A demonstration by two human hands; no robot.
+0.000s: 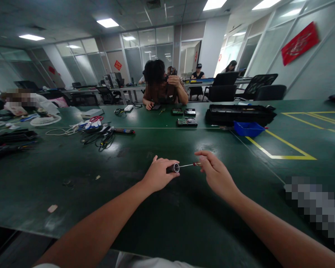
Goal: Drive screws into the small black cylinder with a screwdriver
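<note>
Near the middle of the green table, my left hand (159, 174) is closed around a short dark cylinder (171, 168) with a pale ring-shaped open end facing right. My right hand (213, 169) grips a screwdriver (197, 164) by its reddish handle. The thin metal shaft points left, and its tip reaches the cylinder's open end; how deep it goes inside I cannot tell. My fingers hide part of the cylinder and most of the handle.
Across the green table (123, 201) lie circuit-board drives (187, 122), a long black housing (240, 114) and a blue bin (249, 129). Tangled cables (100, 137) are at left. A person (163, 83) sits opposite; others are farther back and at left.
</note>
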